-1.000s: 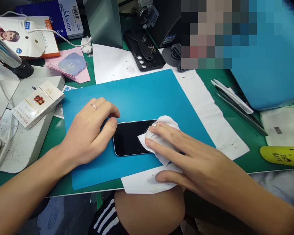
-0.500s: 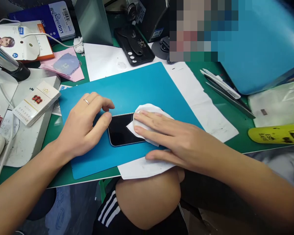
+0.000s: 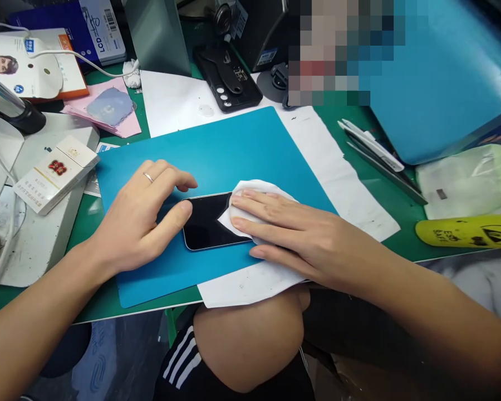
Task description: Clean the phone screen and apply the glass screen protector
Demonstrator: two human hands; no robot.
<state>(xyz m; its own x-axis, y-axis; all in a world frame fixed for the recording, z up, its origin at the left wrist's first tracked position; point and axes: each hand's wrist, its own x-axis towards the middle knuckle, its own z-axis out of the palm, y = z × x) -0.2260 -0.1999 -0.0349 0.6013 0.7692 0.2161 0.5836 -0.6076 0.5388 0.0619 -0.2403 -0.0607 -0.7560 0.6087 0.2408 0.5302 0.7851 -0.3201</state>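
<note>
A black phone [image 3: 204, 225] lies screen-up on a blue mat [image 3: 234, 150]. My left hand [image 3: 144, 214], a ring on one finger, grips the phone's left end with thumb and fingers curled round it. My right hand [image 3: 300, 236] lies flat on a white cloth [image 3: 250, 192], its fingers pressing the cloth onto the right part of the screen. The phone's right half is hidden under the cloth and hand.
A white and red small box [image 3: 54, 172] sits on a grey block at left. A black phone case [image 3: 229, 78] and white paper [image 3: 179, 103] lie behind the mat. Tweezers [image 3: 379, 159], a yellow ESD tool [image 3: 467, 231] and a blue bin [image 3: 442, 83] are at right.
My right hand with the cloth slid left along the phone's screen, covering more of it. The left hand kept its hold on the phone's left end.
</note>
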